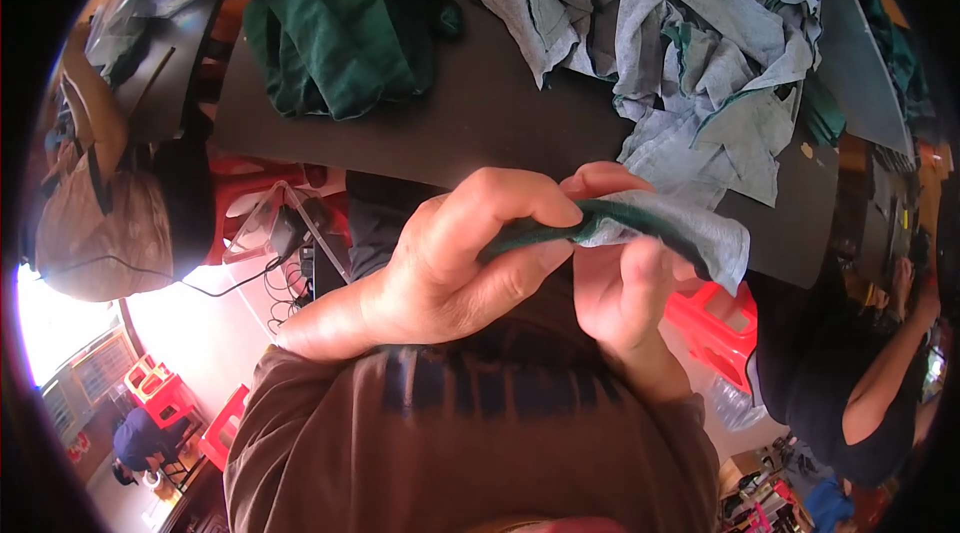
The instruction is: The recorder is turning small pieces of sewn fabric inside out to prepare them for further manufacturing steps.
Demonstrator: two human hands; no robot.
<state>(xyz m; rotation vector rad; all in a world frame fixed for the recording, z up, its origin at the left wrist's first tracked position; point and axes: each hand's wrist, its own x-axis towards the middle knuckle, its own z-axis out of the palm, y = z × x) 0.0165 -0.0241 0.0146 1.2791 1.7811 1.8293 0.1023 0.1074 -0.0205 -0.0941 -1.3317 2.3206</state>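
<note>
Cloth [680, 218], mid-frame: left hand [455, 268] and right hand [622, 298] pinch it between fingers; even tension should keep it flat.

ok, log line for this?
left hand: pinching green-grey cloth | right hand: holding same cloth | dark table: grey cloth pile, green bundle

Left hand [462, 261] pinches green-and-grey fabric piece [718, 230] between thumb and forefinger; right hand [622, 301] grips alongside. Dark tabletop [500, 128] beyond: green cloth bundle [335, 28] left, grey fabric heap [735, 58] right.
</note>
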